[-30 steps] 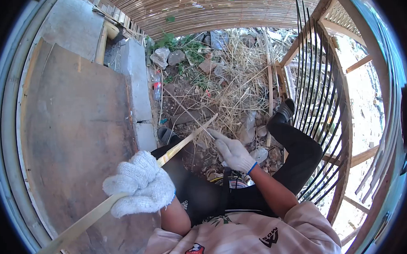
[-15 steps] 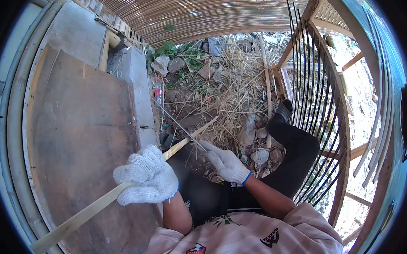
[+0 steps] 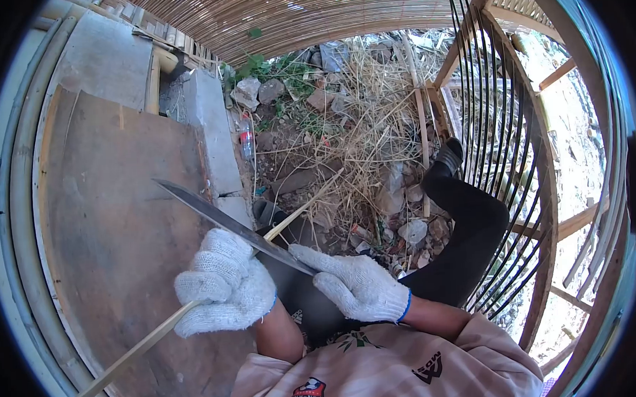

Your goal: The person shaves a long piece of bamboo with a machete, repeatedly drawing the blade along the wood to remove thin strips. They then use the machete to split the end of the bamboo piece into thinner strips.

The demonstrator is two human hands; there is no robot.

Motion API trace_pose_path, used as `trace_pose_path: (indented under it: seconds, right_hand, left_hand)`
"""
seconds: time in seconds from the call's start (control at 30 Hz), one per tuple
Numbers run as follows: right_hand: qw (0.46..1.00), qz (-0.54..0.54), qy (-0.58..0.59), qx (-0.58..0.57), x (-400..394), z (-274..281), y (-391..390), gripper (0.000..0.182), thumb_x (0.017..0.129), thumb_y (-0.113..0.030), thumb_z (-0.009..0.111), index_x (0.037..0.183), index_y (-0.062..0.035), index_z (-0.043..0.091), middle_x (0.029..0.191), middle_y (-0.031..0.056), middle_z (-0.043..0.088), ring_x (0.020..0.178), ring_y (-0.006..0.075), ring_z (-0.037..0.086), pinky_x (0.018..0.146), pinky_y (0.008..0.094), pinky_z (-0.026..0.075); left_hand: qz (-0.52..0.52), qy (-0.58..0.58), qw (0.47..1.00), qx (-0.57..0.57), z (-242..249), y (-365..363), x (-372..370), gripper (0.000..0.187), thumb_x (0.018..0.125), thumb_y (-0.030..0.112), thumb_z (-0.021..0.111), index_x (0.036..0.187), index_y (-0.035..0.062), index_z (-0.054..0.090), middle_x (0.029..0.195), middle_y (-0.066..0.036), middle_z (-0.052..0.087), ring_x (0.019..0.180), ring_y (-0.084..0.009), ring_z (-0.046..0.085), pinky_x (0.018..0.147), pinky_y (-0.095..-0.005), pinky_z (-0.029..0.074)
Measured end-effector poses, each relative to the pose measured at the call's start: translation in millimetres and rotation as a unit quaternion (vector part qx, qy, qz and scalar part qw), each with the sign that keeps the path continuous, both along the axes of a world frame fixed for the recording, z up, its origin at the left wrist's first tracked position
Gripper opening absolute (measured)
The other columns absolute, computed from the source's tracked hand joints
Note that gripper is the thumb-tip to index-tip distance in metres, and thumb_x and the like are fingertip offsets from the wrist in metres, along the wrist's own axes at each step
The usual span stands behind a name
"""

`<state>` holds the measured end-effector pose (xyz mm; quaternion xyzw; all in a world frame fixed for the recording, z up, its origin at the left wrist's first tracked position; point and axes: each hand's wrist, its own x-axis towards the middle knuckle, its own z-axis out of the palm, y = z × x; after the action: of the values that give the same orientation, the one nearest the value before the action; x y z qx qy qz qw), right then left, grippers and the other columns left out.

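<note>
A white knitted glove covers my left hand (image 3: 226,282), which is closed around a long pale bamboo strip (image 3: 131,355). The strip runs from the lower left, through my fist, to a thin far end above the ground. My right hand (image 3: 356,285), gloved too, is closed on a long knife (image 3: 217,214); its handle is hidden in the glove. The blade points up and left, crossing over the strip just beyond my left hand. Its broad side faces up, and its tip hangs over the brown board (image 3: 121,177).
Grey blocks (image 3: 214,132) border the board. Ahead lie dry straw (image 3: 371,126), stones (image 3: 414,230) and a plastic bottle (image 3: 246,138). Thin dark rods (image 3: 502,143) lean against a wooden frame (image 3: 542,191) on the right. A slatted bamboo screen (image 3: 311,13) stands at the back.
The knife has swung nearer to me and left, its broad blade now showing over the strip. My right hand has come lower and closer. The strip has turned to show a narrower side.
</note>
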<state>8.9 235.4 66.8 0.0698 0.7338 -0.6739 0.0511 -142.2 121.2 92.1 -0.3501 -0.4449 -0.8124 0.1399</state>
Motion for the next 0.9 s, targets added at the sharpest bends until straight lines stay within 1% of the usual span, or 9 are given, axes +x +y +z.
trace_pose_path:
  seconds: [0.13, 0.3, 0.4, 0.5, 0.6, 0.67, 0.8, 0.83, 0.9]
  right_hand:
    - [0.999, 0.013, -0.023, -0.031, 1.9, 7.3, -0.1, 0.055, 0.106, -0.023, 0.054, 0.158, -0.0103, 0.046, 0.098, 0.026, 0.072, 0.076, 0.041, 0.072, 0.071, 0.0448, 0.058]
    - [0.994, -0.025, 0.03, 0.1, 2.9, -5.4, -8.9, 0.055, 0.105, -0.026, 0.057, 0.157, -0.0121, 0.048, 0.088, 0.023, 0.071, 0.075, 0.0403, 0.072, 0.068, 0.0483, 0.057]
    - [0.994, -0.021, -0.011, 0.103, 7.5, -0.7, -12.0, 0.055, 0.106, -0.035, 0.055, 0.158, -0.0195, 0.047, 0.085, 0.0204, 0.07, 0.079, 0.0428, 0.071, 0.071, 0.0527, 0.056]
    - [0.987, -0.05, -0.015, 0.151, 11.4, -19.8, -11.2, 0.054, 0.105, -0.025, 0.057, 0.157, -0.0133, 0.048, 0.083, 0.02, 0.07, 0.071, 0.0392, 0.071, 0.066, 0.0483, 0.056]
    - [0.981, -0.108, -0.075, 0.144, 17.1, -67.9, -5.9, 0.051, 0.108, -0.026, 0.053, 0.157, -0.0145, 0.048, 0.072, 0.0195, 0.067, 0.067, 0.0386, 0.07, 0.065, 0.0489, 0.056]
    - [0.982, -0.103, -0.088, 0.134, 26.6, -75.3, -6.0, 0.05, 0.108, -0.026, 0.053, 0.156, -0.0141, 0.049, 0.072, 0.0196, 0.067, 0.066, 0.0381, 0.069, 0.065, 0.048, 0.055]
    - [0.994, -0.067, -0.059, 0.06, 25.9, -24.0, -13.0, 0.05, 0.107, -0.025, 0.053, 0.156, -0.0118, 0.05, 0.073, 0.0203, 0.066, 0.064, 0.0368, 0.069, 0.063, 0.0445, 0.055]
    - [0.997, -0.035, -0.062, 0.041, 21.0, -9.8, -10.3, 0.053, 0.108, -0.033, 0.049, 0.158, -0.0159, 0.047, 0.094, 0.0269, 0.073, 0.082, 0.0456, 0.072, 0.078, 0.0539, 0.056]
    - [0.997, -0.025, -0.06, 0.041, 15.9, 1.9, -6.7, 0.053, 0.107, -0.033, 0.05, 0.158, -0.0157, 0.047, 0.094, 0.0269, 0.073, 0.083, 0.0456, 0.072, 0.078, 0.0534, 0.056]
  left_hand:
    - [0.048, 0.028, 0.998, -0.006, 1.2, 4.7, 0.2, 0.067, 0.107, 0.072, 0.025, 0.073, 0.0174, 0.039, 0.057, 0.0, 0.036, 0.051, -0.0153, 0.029, 0.057, -0.036, 0.028]
    - [0.088, 0.009, 0.996, 0.0, -0.6, -0.1, -2.5, 0.067, 0.108, 0.072, 0.024, 0.07, 0.0186, 0.039, 0.055, 0.001, 0.033, 0.051, -0.0151, 0.028, 0.071, -0.0414, 0.033]
    - [0.035, 0.025, 0.999, -0.002, -1.7, -4.5, -3.4, 0.071, 0.106, 0.074, 0.019, 0.073, 0.0171, 0.045, 0.053, 0.002, 0.036, 0.051, -0.0162, 0.03, 0.081, -0.0463, 0.037]
    - [0.053, 0.028, 0.998, -0.014, -3.3, -8.7, -9.8, 0.071, 0.107, 0.074, 0.019, 0.071, 0.0172, 0.044, 0.05, 0.003, 0.033, 0.049, -0.0159, 0.027, 0.081, -0.0472, 0.037]
    - [0.075, -0.039, 0.996, 0.039, -2.5, -5.3, -9.5, 0.069, 0.107, 0.072, 0.022, 0.069, 0.0179, 0.042, 0.051, 0.0, 0.032, 0.047, -0.0179, 0.026, 0.077, -0.0467, 0.033]
    - [0.04, -0.005, 0.999, 0.017, -0.9, -7.2, -13.9, 0.069, 0.107, 0.073, 0.023, 0.069, 0.0179, 0.042, 0.051, -0.001, 0.032, 0.047, -0.018, 0.026, 0.077, -0.0467, 0.033]
    - [0.0, 0.003, 1.0, 0.007, -0.3, -6.5, -10.4, 0.071, 0.106, 0.075, 0.022, 0.068, 0.0178, 0.042, 0.049, -0.001, 0.035, 0.046, -0.0176, 0.026, 0.076, -0.0458, 0.034]
    - [-0.001, 0.006, 1.0, 0.007, -0.3, -7.2, -12.6, 0.071, 0.106, 0.075, 0.022, 0.068, 0.0178, 0.042, 0.049, -0.001, 0.035, 0.046, -0.0176, 0.026, 0.076, -0.0458, 0.034]
    - [-0.04, 0.025, 0.999, -0.017, -1.6, -11.8, -17.6, 0.073, 0.104, 0.077, 0.022, 0.071, 0.0163, 0.044, 0.051, 0.001, 0.038, 0.047, -0.016, 0.029, 0.071, -0.0451, 0.037]
